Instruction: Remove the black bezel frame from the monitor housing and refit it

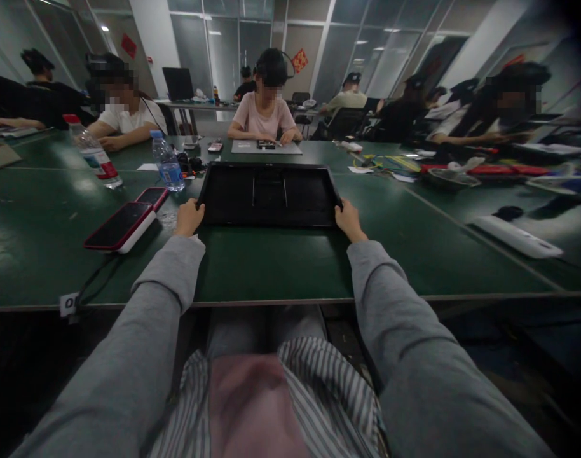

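"Black panel [269, 194]: where is it?"

"Straight ahead of me, on or just above the green surface [271, 267], long axis running left to right."

"And your hands?"

"Apart, neither nearer: my left hand [189, 217] clamps its left edge, my right hand [349, 221] its right edge."

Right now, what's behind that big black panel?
Past the black panel the left hand and right hand hold, there's a pale board with a small dark thing on it, and a person in pink. The panel covers some green table, so anything there is hidden.
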Demonstrator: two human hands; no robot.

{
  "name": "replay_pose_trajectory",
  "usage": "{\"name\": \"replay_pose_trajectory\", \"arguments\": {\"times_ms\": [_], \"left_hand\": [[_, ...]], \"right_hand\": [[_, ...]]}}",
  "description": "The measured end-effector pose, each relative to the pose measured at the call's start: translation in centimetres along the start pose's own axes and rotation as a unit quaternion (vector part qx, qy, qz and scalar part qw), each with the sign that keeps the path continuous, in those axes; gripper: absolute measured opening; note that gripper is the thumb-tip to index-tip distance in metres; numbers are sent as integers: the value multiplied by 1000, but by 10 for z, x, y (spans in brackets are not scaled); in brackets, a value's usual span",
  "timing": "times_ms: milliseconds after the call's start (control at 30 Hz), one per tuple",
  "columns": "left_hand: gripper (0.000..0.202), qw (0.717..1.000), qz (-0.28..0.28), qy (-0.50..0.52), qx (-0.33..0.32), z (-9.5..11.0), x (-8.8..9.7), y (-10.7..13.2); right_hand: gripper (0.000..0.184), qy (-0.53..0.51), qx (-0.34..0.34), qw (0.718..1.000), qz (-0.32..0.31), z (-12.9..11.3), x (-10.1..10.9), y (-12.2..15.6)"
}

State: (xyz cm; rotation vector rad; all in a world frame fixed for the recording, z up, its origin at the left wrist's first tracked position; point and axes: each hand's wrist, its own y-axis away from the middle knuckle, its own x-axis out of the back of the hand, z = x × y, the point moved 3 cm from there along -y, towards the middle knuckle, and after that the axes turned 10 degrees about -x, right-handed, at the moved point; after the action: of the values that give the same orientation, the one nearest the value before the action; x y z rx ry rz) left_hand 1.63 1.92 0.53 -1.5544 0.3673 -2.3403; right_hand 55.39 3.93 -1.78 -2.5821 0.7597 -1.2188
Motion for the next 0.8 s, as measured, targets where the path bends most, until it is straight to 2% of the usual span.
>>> {"name": "replay_pose_trajectory", "arguments": {"times_ms": [100, 233, 300, 367, 467, 567, 633, 800], "left_hand": [[49, 1000, 6, -19, 4, 6, -2, 3], [47, 1000, 3, -18, 0, 6, -2, 3], [46, 1000, 0, -1, 1, 0, -2, 2], [44, 1000, -2, 16, -1, -7, -2, 0], [40, 999, -9, 27, -15, -14, -3, -3], [39, 999, -16, 28, -24, -16, -4, -4], [40, 999, -13, 30, -24, -15, -5, -4], [43, 998, 11, 27, -46, -12, -6, -6]], "right_hand": [[55, -8, -63, 998, 7, -8, 3, 8], [52, -37, -77, 996, 1, -13, 9, 7], [49, -68, -92, 993, -29, -8, 13, 1], [43, -118, -118, 982, -88, 2, 16, -5], [29, -211, -162, 950, -161, 15, 19, -12], [20, -265, -200, 931, -151, 20, 21, -13], [23, -272, -205, 932, -121, 16, 21, -13], [53, -322, -179, 926, -87, 5, 20, -12]]}}
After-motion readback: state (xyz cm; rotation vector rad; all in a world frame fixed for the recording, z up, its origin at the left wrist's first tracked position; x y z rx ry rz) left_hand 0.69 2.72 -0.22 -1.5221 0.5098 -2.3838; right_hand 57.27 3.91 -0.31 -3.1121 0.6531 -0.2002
